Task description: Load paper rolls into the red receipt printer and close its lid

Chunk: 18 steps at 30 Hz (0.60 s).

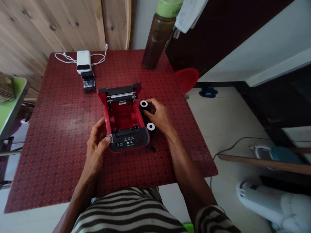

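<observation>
A red and black label printer (128,140) sits on the table with its lid (120,94) raised, showing a red inner bay with nothing in it. My left hand (96,145) grips its left front corner, the thumb on a grey patch of the top and the fingers down the side. Along the printer's right side are two black rolls with white ring ends. My right hand (157,116) has thumb and fingers around the far roll (143,104). The near roll (151,127) is by my wrist, apart from the fingers. Whether the rolls touch the printer I cannot tell.
On the red patterned table (65,155) lie a white power bank (84,61) with a cable and a small dark object (88,82). A tall brown bottle (157,40) with a green lid stands at the back right. A small black piece (153,149) lies near the printer.
</observation>
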Tool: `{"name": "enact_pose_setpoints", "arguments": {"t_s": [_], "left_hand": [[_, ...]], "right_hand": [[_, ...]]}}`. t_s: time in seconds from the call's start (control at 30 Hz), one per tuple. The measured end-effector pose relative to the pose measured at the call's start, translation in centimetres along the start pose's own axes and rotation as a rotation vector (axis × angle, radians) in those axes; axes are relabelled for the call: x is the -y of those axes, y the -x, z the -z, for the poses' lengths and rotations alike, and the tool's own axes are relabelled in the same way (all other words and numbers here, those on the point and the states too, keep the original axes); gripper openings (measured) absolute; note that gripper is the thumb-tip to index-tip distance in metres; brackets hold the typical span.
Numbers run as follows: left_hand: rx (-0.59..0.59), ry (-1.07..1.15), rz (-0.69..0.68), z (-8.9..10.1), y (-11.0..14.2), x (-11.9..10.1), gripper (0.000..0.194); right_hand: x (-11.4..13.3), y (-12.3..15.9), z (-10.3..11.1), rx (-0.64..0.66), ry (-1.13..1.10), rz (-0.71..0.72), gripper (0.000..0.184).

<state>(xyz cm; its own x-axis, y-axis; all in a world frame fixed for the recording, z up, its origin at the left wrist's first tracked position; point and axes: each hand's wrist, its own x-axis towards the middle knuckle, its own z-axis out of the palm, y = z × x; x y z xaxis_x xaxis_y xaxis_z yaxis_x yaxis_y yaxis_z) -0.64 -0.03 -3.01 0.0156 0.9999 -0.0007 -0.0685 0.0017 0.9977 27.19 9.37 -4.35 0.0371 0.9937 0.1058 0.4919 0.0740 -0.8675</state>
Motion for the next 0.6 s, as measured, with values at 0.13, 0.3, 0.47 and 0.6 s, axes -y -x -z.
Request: {"name": "enact_pose_setpoints", "arguments": {"t_s": [0.13, 0.3, 0.47, 0.6], "left_hand": [[-0.025, 0.010, 0.011, 0.0, 0.0, -0.2, 0.060], [-0.013, 0.016, 0.014, -0.1, 0.0, -0.4, 0.060], [-0.020, -0.003, 0.013, -0.2, 0.1, -0.4, 0.060], [-0.013, 0.003, 0.011, -0.1, 0.1, -0.3, 0.058]], "right_hand": [[0.4, 0.8, 1.2, 0.013, 0.043, -0.025, 0.046], [0.9, 5.0, 4.4, -0.004, 0.107, -0.068, 0.037], [1.5, 8.9, 4.2, 0.093, 0.065, -0.102, 0.039], [1.4, 9.1, 1.5, 0.011, 0.074, -0.024, 0.026]]}}
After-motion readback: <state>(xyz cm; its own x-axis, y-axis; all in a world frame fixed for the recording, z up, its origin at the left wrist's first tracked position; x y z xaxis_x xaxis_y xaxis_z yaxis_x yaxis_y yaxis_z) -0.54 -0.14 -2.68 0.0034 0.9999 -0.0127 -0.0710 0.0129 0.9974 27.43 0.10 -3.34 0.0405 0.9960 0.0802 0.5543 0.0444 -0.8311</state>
